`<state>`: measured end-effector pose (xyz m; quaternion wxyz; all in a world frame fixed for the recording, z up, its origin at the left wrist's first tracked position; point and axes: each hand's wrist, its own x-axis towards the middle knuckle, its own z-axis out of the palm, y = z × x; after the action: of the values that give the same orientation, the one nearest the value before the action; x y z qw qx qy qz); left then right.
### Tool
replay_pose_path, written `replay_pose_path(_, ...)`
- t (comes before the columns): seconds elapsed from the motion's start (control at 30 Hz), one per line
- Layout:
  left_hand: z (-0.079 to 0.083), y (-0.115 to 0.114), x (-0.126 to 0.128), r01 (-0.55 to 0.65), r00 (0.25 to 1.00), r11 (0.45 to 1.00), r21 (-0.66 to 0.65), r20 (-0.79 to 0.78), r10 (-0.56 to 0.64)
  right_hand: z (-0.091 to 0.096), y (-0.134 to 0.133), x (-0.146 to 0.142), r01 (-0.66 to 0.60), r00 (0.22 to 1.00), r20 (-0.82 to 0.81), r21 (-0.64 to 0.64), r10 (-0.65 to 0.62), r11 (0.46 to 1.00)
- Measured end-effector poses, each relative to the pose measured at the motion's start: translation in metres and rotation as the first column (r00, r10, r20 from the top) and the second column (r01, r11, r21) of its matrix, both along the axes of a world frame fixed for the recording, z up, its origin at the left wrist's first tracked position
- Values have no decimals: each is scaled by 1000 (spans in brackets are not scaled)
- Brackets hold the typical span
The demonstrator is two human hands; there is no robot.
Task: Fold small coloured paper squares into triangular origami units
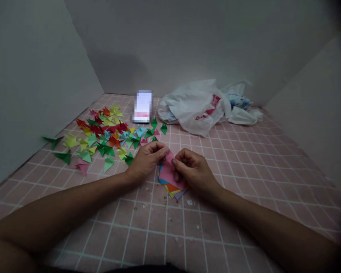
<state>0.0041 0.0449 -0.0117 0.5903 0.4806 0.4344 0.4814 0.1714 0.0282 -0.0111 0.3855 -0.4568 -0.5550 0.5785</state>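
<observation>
Grey walls (170, 45) close in a pink gridded surface (238, 212); whether that is a table or the floor, I cannot tell. Across its left side spreads a crowd of folded paper pieces (108, 129), green, yellow, red, blue and pink, with pointed tips turned every which way. At the back lies a crumpled white plastic bag (184, 106) with red print, and just to its right a smaller crumpled bundle (238, 106). The left hand (143, 162) and the right hand (197, 172) meet in the middle, near the person. Beyond them, by the back wall, a lit phone (143, 107) is propped up. Under the hands a fanned stack of coloured sheets (172, 178) rests on the surface, pink on top. Smallest is the pink paper piece (170, 156) between the hands, above the stack; each grip is clamped on it, thumb against fingers. The step looks like fine folding: best to steady it with the left, line up the edges, then press the crease firmly with the right thumb. Its long axis seems to slant from far left to near right; fingers cover both ends, so which way it points I cannot tell
</observation>
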Motion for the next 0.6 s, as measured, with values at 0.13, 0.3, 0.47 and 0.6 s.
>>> replay_pose_path(0.13, 0, 0, -1, 31, 999, 1000, 1, -32, -31, 0, -1, -1, 2, 1000, -9, -4, -2, 1000)
replay_pose_path(0.3, 3, 1, -2, 28, 998, 1000, 11, -50, -28, 2, -2, 0, -36, 998, -43, -32, 35, 999)
replay_pose_path(0.47, 5, 1, -2, 21, 997, 1000, -7, -76, -21, 4, 0, 0, -59, 989, -137, -95, 46, 994)
replay_pose_path(0.6, 3, 2, -2, 53, 998, 999, 5, -41, -53, 2, 1, 2, -46, 985, -172, -115, 26, 992)
